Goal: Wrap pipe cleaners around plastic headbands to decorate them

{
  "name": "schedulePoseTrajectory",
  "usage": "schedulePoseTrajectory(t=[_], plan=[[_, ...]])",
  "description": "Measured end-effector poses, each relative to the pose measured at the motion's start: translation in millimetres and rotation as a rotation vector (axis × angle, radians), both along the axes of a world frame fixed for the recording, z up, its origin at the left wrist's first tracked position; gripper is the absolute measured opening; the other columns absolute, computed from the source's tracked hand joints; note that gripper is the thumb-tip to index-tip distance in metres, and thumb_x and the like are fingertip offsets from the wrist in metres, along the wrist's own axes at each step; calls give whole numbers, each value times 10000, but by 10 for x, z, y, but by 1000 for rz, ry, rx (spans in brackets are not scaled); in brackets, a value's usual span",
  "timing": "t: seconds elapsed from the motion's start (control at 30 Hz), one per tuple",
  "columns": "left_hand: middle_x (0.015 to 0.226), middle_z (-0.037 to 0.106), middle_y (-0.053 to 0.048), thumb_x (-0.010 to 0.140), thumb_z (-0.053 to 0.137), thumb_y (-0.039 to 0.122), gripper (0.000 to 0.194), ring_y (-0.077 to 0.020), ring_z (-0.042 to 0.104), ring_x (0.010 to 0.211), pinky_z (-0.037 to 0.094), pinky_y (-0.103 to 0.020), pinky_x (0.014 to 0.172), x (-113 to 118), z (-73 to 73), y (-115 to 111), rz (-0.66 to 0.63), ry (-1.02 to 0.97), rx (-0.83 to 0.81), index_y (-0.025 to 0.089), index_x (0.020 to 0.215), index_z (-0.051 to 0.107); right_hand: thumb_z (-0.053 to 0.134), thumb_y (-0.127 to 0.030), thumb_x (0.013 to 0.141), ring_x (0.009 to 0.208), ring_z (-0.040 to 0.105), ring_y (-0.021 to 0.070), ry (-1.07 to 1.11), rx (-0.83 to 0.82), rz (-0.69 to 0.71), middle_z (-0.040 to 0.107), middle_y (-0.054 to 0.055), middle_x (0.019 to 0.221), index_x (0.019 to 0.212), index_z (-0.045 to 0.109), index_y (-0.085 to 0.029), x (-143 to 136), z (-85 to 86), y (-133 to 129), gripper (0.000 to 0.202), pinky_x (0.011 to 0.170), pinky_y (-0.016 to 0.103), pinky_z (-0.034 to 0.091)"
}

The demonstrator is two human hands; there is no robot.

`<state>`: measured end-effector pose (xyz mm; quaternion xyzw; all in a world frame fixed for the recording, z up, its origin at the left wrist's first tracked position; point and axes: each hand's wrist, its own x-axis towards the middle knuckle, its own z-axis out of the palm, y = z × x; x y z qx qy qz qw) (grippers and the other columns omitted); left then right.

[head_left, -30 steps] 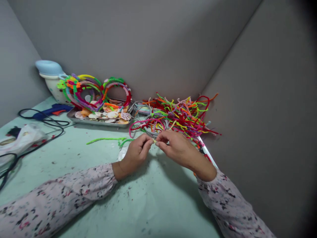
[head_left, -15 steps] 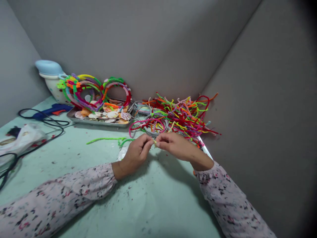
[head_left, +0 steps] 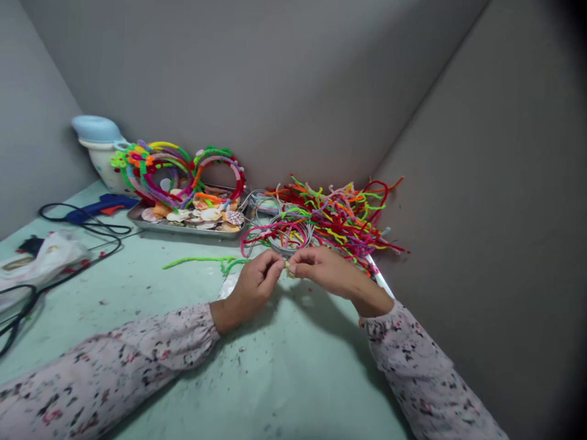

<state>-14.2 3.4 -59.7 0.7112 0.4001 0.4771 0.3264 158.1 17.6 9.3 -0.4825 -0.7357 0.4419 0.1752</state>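
Both hands meet near the middle of the view, fingertips pinched close together. Between them shows a small yellowish piece [head_left: 288, 269], mostly hidden by the fingers. My right hand [head_left: 323, 269] pinches it between thumb and forefinger. My left hand [head_left: 257, 282] is closed at its near side, its thumb and forefinger pressed together on the same small piece. Green pipe cleaners [head_left: 195, 260] lie on the table just left of my left hand, beside a whitish, shiny item [head_left: 228, 285] partly under that hand.
Behind the hands lies a heap of coloured pipe cleaners [head_left: 339, 220] with coiled grey wire [head_left: 287, 241]. A metal tray [head_left: 183, 230] holds shells and fuzzy headbands. Further left are a blue tool [head_left: 98, 206], black cable [head_left: 103, 252], plastic bag [head_left: 50, 256] and blue-lidded container [head_left: 103, 153].
The view has shifted slightly, so the background sits a little further right and lower. My hands keep nearly the same pinch, and slightly more of the yellowish piece shows below the fingertips.
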Motion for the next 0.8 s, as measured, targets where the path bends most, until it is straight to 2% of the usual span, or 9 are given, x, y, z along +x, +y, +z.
schedulePoseTrajectory(t=[0.1, 0.27, 0.5, 0.63, 0.8], plan=[[684, 460, 26, 934, 423, 286, 214, -121, 427, 645, 345, -241, 605, -2, 5, 6, -7, 2, -1, 174, 767, 496, 524, -249, 758, 573, 398, 94, 30, -24, 9, 482, -34, 648, 732, 566, -177, -7, -31, 19, 88, 542, 226, 311], [696, 468, 21, 936, 416, 284, 216, -126, 432, 660, 344, -248, 623, -4, 19, 5, -19, 33, 17, 175, 770, 501, 495, -195, 739, 582, 389, 93, -6, 6, 52, 462, -37, 634, 699, 547, -173, -9, 8, 14, 69, 546, 225, 295], [688, 459, 20, 935, 415, 312, 228, -127, 417, 644, 341, -240, 605, -4, 13, -2, -16, -12, -48, 173, 781, 511, 552, -304, 805, 561, 424, 87, -77, 77, 45, 512, -34, 631, 758, 612, -163, 58, 63, 4, 160, 525, 217, 311], [701, 490, 11, 936, 406, 335, 239, -133, 432, 641, 348, -238, 596, -4, 25, -6, -57, -37, -96, 169, 851, 556, 572, -295, 807, 553, 452, 84, -104, 109, 40, 537, -30, 628, 767, 615, -164, 93, 58, 6, 144, 523, 208, 321], [660, 464, 21, 930, 421, 325, 259, -127, 423, 621, 344, -240, 594, 4, 41, -10, -62, -13, -79, 169, 749, 520, 580, -275, 811, 587, 459, 83, -119, 183, 66, 555, -26, 648, 747, 623, -160, 100, 37, 0, 138, 541, 203, 322]])
